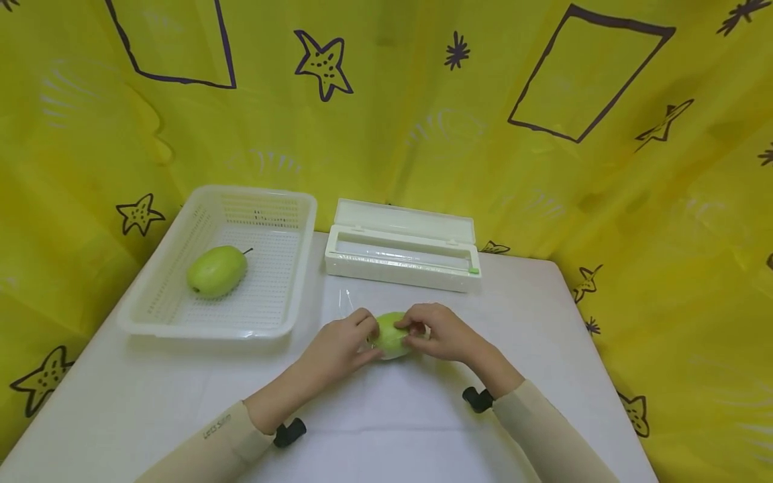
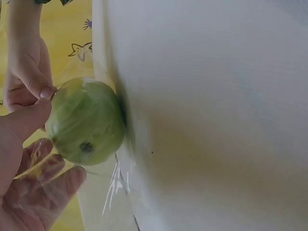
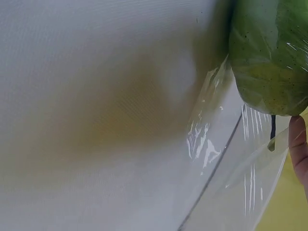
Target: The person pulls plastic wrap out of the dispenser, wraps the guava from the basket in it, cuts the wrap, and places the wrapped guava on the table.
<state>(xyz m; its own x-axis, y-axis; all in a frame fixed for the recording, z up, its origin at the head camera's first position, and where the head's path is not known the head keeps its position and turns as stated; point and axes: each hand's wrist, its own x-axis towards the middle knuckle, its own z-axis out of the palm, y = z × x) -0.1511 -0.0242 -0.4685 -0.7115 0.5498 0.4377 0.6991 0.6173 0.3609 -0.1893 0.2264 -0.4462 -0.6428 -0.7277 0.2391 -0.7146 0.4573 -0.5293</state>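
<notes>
A green pear [image 1: 391, 335] lies on the table, with clear cling film [image 2: 113, 192] stretched about it. My left hand [image 1: 344, 341] is at the pear's left end, its thumb and bent fingers holding the film. In the left wrist view, the film covers those fingers beside the pear's dark bottom scar. My right hand [image 1: 443, 333] grips the film on the other side, its thumb touching the pear. The right wrist view shows the pear's dark stem [image 3: 273, 129] and loose film [image 3: 207, 139] spread below; there only one fingertip [image 3: 297, 130] shows.
Behind the hands stands a white cling film box [image 1: 401, 278] with its lid up and a green slider at its right. A white plastic basket [image 1: 290, 268] at the left holds another green pear [image 1: 217, 271]. A yellow curtain [image 1: 386, 134] borders the white-covered table [image 1: 543, 315].
</notes>
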